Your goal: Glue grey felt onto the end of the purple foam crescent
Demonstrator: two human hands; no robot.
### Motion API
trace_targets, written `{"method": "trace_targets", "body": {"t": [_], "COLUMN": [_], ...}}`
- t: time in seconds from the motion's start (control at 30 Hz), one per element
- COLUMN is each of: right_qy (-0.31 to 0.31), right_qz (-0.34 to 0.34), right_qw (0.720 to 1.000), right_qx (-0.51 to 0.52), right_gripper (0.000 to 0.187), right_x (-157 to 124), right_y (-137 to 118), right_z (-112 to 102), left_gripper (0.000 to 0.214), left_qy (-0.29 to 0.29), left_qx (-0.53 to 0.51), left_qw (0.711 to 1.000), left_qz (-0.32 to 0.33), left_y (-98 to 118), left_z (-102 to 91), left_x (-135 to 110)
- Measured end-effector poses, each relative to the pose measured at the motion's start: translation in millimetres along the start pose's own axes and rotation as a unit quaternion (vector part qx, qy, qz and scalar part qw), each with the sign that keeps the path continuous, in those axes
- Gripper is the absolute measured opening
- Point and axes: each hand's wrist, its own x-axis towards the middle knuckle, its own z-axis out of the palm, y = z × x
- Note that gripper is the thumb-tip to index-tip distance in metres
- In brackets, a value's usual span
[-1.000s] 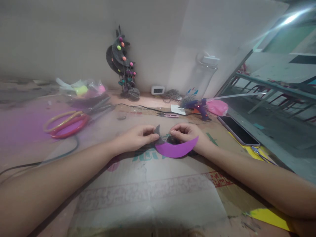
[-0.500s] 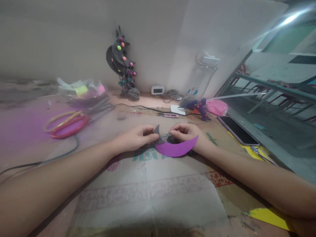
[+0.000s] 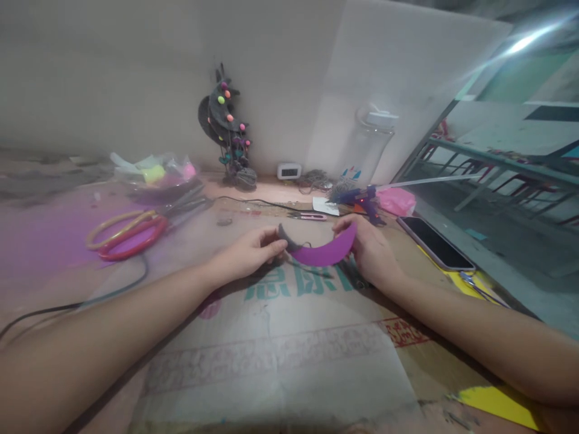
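Observation:
A purple crescent-shaped cutout point(image 3: 323, 252) with a dark grey tip point(image 3: 289, 240) is held up a little above the cardboard sheet point(image 3: 280, 349). My left hand point(image 3: 246, 253) pinches the grey end between thumb and fingers. At the other end, the fingers of my right hand point(image 3: 368, 250) close on the purple tip. Both forearms reach in from the bottom corners.
A glue gun point(image 3: 362, 198), a pink snipper point(image 3: 312, 216) and a phone point(image 3: 434, 242) lie behind and to the right. Coloured hoops point(image 3: 129, 232), a bag of bits point(image 3: 156, 175) and a black cable point(image 3: 81, 295) are at the left. A dark decorated ornament point(image 3: 226, 132) stands by the wall.
Both hands have lifted the crescent off the cardboard. My right hand has shifted from the middle of the piece to its right tip. The view has tilted slightly.

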Motion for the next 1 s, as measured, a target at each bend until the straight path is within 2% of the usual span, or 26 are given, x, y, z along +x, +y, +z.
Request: {"method": "trace_targets", "body": {"t": [0.1,0.2,0.27,0.4,0.57,0.73,0.8,0.87,0.93,1.0], "right_qy": [-0.046,-0.081,-0.093,-0.123,-0.17,-0.195,-0.209,-0.222,-0.234,-0.215], "right_qz": [-0.039,-0.108,-0.152,-0.258,-0.381,-0.444,-0.445,-0.429,-0.407,-0.37], "right_qw": [0.998,0.978,0.954,0.898,0.809,0.75,0.744,0.758,0.788,0.83], "right_qx": [-0.033,-0.156,-0.243,-0.334,-0.414,-0.45,-0.453,-0.438,-0.399,-0.358], "right_gripper": [0.045,0.025,0.012,0.005,0.017,0.024,0.024,0.019,0.02,0.026], "right_x": [-5,-11,-15,-19,-18,-16,-16,-17,-17,-15], "right_y": [-1,-7,-10,-9,-6,-11,-11,-13,-18,-25], "right_z": [-2,2,6,9,9,9,10,11,10,5], "left_gripper": [0.025,0.025,0.028,0.049,0.047,0.042,0.041,0.038,0.037,0.036], "left_qy": [0.024,0.04,0.034,0.013,0.052,0.047,0.046,0.05,0.053,0.046], "left_qx": [0.001,-0.009,0.001,0.023,0.04,0.087,0.089,0.084,0.074,0.061], "left_qw": [1.0,0.999,0.999,0.999,0.997,0.995,0.995,0.995,0.996,0.997], "left_qz": [0.021,0.027,0.012,-0.025,-0.037,-0.024,-0.019,-0.013,-0.01,-0.015], "left_y": [-4,-3,0,6,2,-2,-2,-2,-2,-1], "left_z": [-1.5,-2.0,-1.5,-0.7,-1.3,-2.3,-2.7,-2.9,-2.9,-2.6], "left_x": [1,1,-1,-4,0,3,3,2,1,0]}}
